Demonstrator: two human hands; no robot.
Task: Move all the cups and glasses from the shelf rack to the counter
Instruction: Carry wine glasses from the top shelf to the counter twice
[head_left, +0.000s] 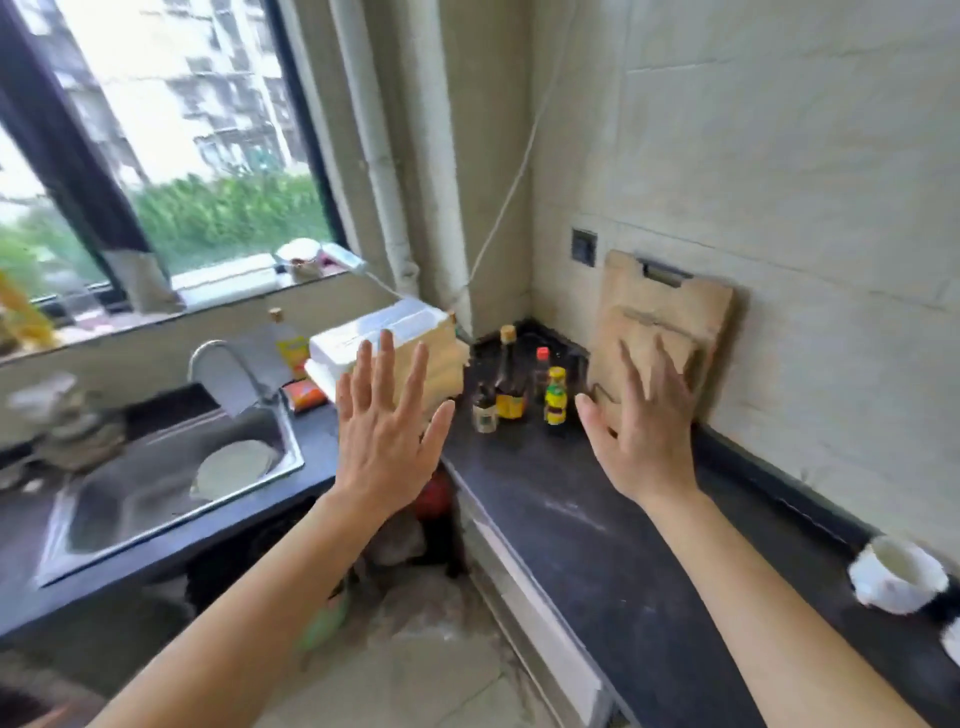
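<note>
Far to the left of the left hand and lower in view lies a steel sink (130, 499) with a pale plate (236, 467) in it. A curved faucet (223, 358) rises between the sink and that hand.

The left hand (387, 441) is raised with its back to the camera. Its fingers (387, 364) are straight and spread wide, and it holds and touches nothing. Just beyond its fingertips sits a white box (379, 327).

Between the two hands, further back in the corner, stands a cluster of small bottles (519, 389) on the dark counter (597, 545).

The right hand (644, 436) is raised the same way, fully open with fingers fanned and thumb out to its left. It grips nothing. Behind its fingers a wooden cutting board (670, 322) leans against the tiled wall. Whether the fingertips touch the board cannot be told.

Well to the right of the right hand and nearer the camera, beside the right forearm, a white cup (898, 574) stands on the counter close to the wall. It is blurred.
</note>
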